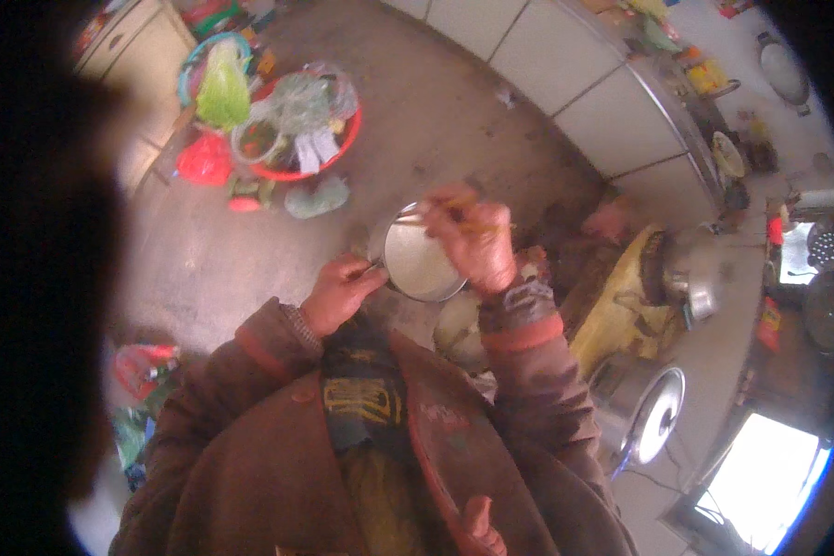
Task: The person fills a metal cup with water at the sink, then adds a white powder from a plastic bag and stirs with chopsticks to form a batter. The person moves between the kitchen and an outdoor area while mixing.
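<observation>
A round metal bowl (422, 255) with whitish contents is in front of my body. My left hand (338, 292) is closed on its left edge, the thumb and fingers pinching there. Above the bowl's right side is my right hand (473, 236), its fingers curled round thin yellowish chopsticks (493, 226). They point left across the bowl's far rim. The right fingers are somewhat blurred, and the chopsticks' tips are hard to make out.
On the floor at the far left stands a red basin (357, 130) of bagged goods, beside a leafy cabbage (222, 88). A lidded metal pot (653, 417) and a kettle (700, 278) are at the right. White cabinets (565, 56) line the far right.
</observation>
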Tool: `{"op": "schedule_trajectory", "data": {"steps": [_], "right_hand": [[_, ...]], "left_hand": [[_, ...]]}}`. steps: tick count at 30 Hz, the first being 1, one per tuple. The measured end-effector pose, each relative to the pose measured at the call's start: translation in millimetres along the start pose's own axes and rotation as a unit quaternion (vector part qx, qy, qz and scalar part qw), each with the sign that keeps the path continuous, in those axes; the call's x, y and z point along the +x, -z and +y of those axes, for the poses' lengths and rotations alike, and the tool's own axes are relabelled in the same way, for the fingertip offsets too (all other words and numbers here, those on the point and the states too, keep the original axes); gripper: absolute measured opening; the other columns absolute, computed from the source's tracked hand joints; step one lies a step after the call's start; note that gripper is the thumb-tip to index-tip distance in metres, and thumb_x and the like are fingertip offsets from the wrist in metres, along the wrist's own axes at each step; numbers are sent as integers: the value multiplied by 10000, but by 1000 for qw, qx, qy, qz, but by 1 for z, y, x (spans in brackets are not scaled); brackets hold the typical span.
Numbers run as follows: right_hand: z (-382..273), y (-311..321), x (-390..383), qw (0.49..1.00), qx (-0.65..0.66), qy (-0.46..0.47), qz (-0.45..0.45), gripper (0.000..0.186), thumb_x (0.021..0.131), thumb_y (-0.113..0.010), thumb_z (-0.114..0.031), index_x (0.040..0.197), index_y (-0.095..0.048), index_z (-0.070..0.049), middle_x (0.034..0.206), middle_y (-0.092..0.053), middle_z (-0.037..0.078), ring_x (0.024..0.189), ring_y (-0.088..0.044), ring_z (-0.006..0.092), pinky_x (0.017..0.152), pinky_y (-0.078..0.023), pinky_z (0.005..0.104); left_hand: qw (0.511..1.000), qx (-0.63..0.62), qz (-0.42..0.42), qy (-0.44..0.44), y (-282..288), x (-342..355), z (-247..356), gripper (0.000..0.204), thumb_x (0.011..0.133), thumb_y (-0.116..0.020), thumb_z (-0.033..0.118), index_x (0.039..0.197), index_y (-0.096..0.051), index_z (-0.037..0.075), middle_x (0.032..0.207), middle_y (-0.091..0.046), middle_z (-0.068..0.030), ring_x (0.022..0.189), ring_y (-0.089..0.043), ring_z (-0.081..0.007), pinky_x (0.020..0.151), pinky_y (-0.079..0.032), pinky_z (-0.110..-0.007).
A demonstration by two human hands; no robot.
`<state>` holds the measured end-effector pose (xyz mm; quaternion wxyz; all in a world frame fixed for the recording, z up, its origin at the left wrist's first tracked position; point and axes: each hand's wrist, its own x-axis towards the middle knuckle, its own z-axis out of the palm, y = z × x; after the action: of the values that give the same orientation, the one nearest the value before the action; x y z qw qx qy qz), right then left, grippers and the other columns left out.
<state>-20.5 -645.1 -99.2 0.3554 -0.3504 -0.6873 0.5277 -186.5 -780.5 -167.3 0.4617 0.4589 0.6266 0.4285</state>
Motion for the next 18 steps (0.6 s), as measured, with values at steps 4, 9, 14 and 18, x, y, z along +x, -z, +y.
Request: {"op": "schedule_trajectory", "data": {"steps": [4,9,14,18], "right_hand": [[17,53,77,986,-29,-53,156,143,871,-665,-128,888,-659,14,728,-676,57,647,-595,75,570,-487,253],[17,94,116,949,-80,-157,260,143,875,-655,-125,872,-661,18,724,-664,45,650,-601,72,569,-487,256],[13,91,147,967,-35,-82,241,130,859,-667,-122,866,-666,8,779,-684,85,662,-633,112,582,-500,286],[46,131,217,966,-137,-1,218,120,846,-679,-108,868,-648,5,787,-664,137,661,-634,120,611,-513,320]], "left_hand": [[997,-69,-23,39,13,88,25,302,874,-658,218,709,-580,-23,571,-399,-38,557,-426,-131,546,-380,-312],[998,-68,-2,8,22,198,53,306,877,-660,233,722,-578,-17,602,-428,-27,591,-440,-117,543,-378,-305],[998,-55,-25,-4,-6,283,54,288,857,-687,243,748,-590,-5,719,-508,-49,666,-485,-139,586,-396,-305],[997,-54,-55,-28,-50,343,56,255,848,-698,210,750,-594,0,745,-532,-66,683,-496,-159,614,-402,-319]]}}
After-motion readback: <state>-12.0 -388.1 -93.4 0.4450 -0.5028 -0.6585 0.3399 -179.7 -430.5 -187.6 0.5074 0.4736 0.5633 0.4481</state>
